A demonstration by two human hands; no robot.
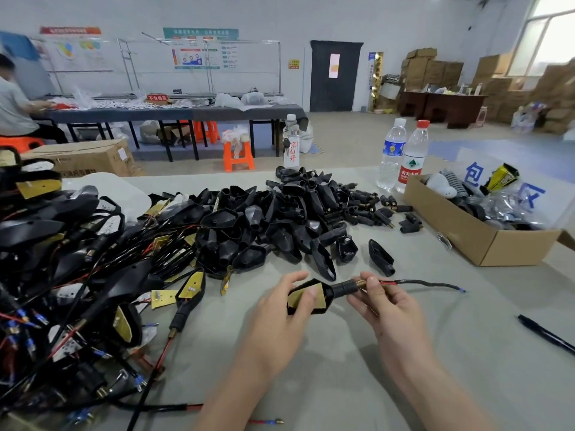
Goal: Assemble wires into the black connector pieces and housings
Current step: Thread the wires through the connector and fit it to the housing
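Over the grey table [404,353], our left hand [280,318] grips a black housing [308,297]. Our right hand [385,306] pinches its brass stem [361,283], wire [429,285] trailing right.

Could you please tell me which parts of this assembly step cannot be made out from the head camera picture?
- Inside of the black housing: covered by the left hand, so wire seating is unseen.
- Brass end of the connector: partly hidden by right hand fingers.
- Wire pile: cut off by the left edge.
- Pen: cut off by the right edge.
- Wall posters: too blurred to read.
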